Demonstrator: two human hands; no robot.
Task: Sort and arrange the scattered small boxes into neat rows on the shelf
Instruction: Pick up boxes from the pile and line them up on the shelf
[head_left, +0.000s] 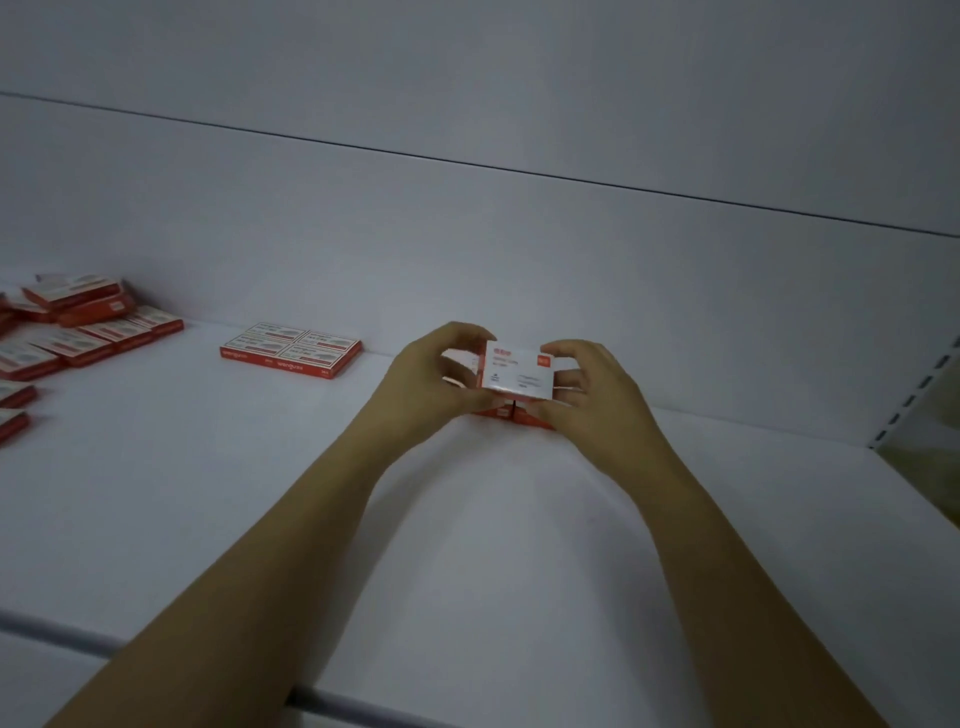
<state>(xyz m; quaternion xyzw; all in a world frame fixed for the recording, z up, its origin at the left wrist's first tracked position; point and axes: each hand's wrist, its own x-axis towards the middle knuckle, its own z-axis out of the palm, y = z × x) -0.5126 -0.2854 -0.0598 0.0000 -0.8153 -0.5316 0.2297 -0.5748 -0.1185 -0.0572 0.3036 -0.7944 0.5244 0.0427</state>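
Bare forearms reach across the white shelf (208, 493). The left hand (436, 379) and right hand (587, 395) pinch a small box (517, 374) by its short ends, just above more boxes (519, 415). It looks light, stiff card, probably crushable, so gentle end grips suit it.

A shop: white slotted display shelf (208, 467) stocked with identical boxes (291, 349).

White back panel (467, 130), slotted upright (917, 389) at right

single head-worn view, close, looking forward and down over the white shelf (208, 493), slightly tilted
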